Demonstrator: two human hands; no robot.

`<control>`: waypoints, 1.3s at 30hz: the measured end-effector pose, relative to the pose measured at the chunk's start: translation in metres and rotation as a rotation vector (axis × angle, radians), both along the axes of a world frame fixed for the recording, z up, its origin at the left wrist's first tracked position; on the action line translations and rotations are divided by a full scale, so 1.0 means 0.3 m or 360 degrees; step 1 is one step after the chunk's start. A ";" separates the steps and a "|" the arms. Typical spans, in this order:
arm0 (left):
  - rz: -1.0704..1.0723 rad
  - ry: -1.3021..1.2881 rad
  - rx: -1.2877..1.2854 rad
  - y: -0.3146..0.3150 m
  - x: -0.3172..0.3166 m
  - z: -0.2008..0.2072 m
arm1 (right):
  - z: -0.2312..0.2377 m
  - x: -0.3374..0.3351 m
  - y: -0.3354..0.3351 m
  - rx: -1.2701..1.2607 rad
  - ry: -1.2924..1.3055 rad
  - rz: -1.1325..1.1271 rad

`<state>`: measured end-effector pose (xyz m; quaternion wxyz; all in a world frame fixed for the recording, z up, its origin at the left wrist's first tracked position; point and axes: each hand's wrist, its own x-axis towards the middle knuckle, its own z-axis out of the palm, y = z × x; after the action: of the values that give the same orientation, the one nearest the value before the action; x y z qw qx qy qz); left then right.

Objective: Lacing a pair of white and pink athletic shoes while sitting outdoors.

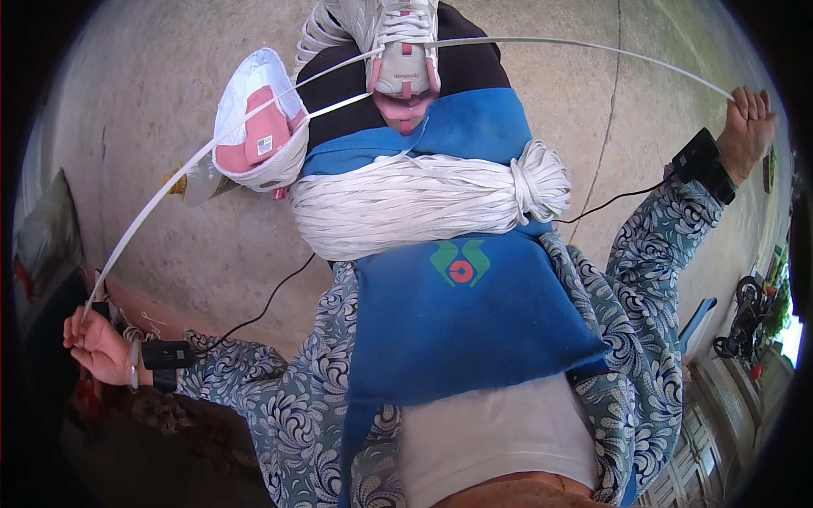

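Observation:
My left hand (95, 347), far out at the left, is closed on one end of a long white shoelace (161, 196). At the upper right, my right hand (745, 135) makes a fist round the other length. Both lengths stretch out from the eyelets of a white sneaker with pink lining (405, 76), which rests between my knees, partly laced. Across my lap lies a thick bundle of white laces (406, 203), gathered at its right end. Left of my knee sits an open white-and-pink piece (301, 152), perhaps another shoe, with a pink labelled part inside.
A blue apron (474, 322) covers my lap. Each wrist carries a black device (168, 354) with a cable. More white laced footwear (322, 38) shows beyond the sneaker. A stuffed sack (51, 224) stands on the concrete floor (559, 85) at left; a motorbike (745, 313) is at right.

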<state>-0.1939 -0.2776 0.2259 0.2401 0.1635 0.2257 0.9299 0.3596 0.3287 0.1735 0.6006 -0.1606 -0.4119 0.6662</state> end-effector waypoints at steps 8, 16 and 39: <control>-0.0312 0.1101 -0.1426 0.513 0.324 -0.145 | -0.139 -0.524 -0.517 0.0799 -0.2192 0.1046; -0.0482 0.1548 -0.1867 0.982 0.581 -0.569 | -0.493 -0.731 -0.723 -0.1442 -0.1296 0.1430; -0.0503 0.3201 -0.2011 1.118 0.500 -0.603 | -0.573 -0.717 -0.838 -0.1603 -0.0628 0.1275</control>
<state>-0.0439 0.0577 0.0450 0.1055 0.6962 0.7065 0.0705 0.1444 0.0771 0.0017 0.0723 -0.3746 -0.1807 0.9065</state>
